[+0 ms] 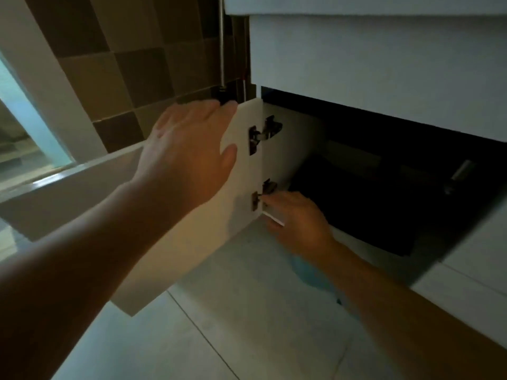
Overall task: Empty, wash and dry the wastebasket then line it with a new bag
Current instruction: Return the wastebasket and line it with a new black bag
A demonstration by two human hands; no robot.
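Note:
My left hand (189, 152) grips the top corner of an open white cabinet door (192, 242), thumb on its inner face beside the upper hinge (263, 133). My right hand (299, 220) reaches into the dark cabinet opening (370, 193) at its lower left corner, just below the lower hinge (264, 192). Its fingers are curled on a thin white strip (274, 218); what the strip is cannot be told. A pale blue shape (310, 272) lies on the floor, partly hidden under my right forearm. No wastebasket is clearly in view.
A white vanity front (370, 64) hangs above the opening. Brown wall tiles (123, 64) and a metal pipe (221, 39) are at the upper left. A white ledge (68, 187) runs at the left. Light floor tiles (247, 338) lie below.

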